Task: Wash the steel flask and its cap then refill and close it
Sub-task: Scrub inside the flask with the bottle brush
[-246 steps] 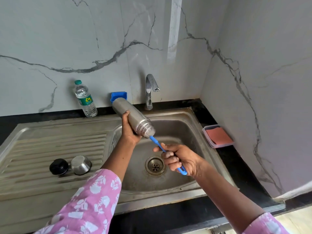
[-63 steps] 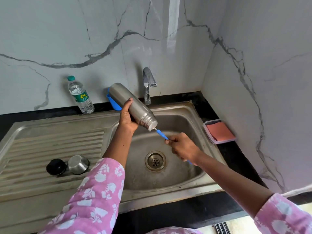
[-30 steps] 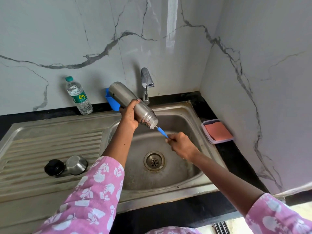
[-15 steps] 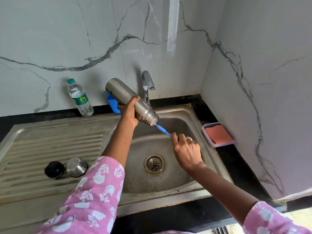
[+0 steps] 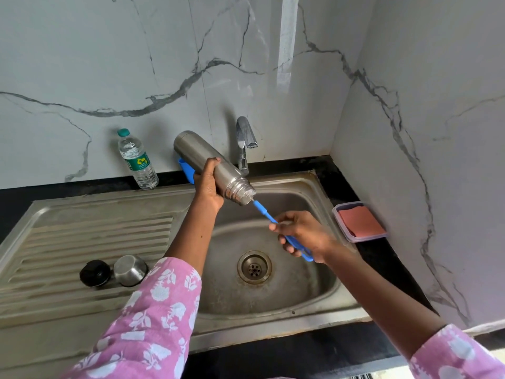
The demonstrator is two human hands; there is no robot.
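Note:
My left hand (image 5: 208, 184) grips the steel flask (image 5: 202, 160) above the sink basin (image 5: 289, 291), tilted with its open mouth pointing down to the right. White bristles show at the mouth. My right hand (image 5: 302, 235) holds the blue handle of a bottle brush (image 5: 263, 212) whose head is inside the flask. On the draining board (image 5: 82, 236) lie the black inner stopper (image 5: 94, 272) and the steel cup cap (image 5: 130, 270), side by side.
A tap (image 5: 244, 143) stands behind the basin, no water running. A plastic water bottle (image 5: 136, 161) stands at the back wall. A blue holder (image 5: 187, 170) is partly hidden behind the flask. A clear tub with a pink scrub pad (image 5: 359, 222) sits right of the sink.
My right hand has drawn the brush outward, so more blue handle and the white bristles now show at the flask mouth. The flask stays tilted in my left hand.

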